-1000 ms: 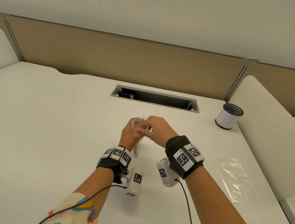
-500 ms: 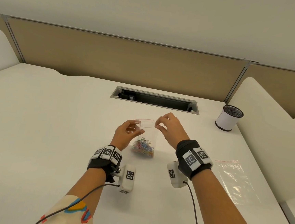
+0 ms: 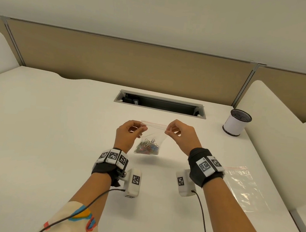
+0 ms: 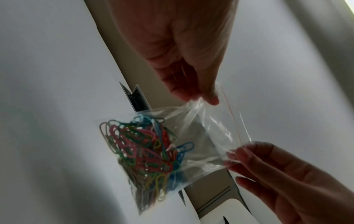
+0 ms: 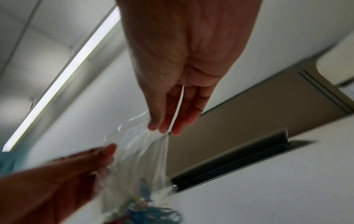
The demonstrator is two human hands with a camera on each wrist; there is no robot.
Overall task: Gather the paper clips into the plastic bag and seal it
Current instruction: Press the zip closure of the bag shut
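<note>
Hands moved apart; each grip pinches plastic bag [image 3: 151, 134]; wrist view shows paper clips [image 4: 145, 150].

A thin, clear plastic bag [image 3: 153, 132], glossy and creased, showed a fine red line along its top edge; inside it lay a tangle of paper clips [image 3: 147, 146] whose coloured coating looked smooth. A second clear bag [image 3: 242, 188], shiny and wrinkled, lay on the table [image 3: 36, 133], whose off-white top appeared smooth and matt. A recessed tray [image 3: 160, 103] in the tabletop had a brushed grey metal frame. The cup [image 3: 236, 123] combined black wire mesh with a smooth white band. The partition [image 3: 127, 61] behind appeared matt beige, edged in metal. Black cloth wristbands [image 3: 199, 166] carried white plastic blocks.
</note>
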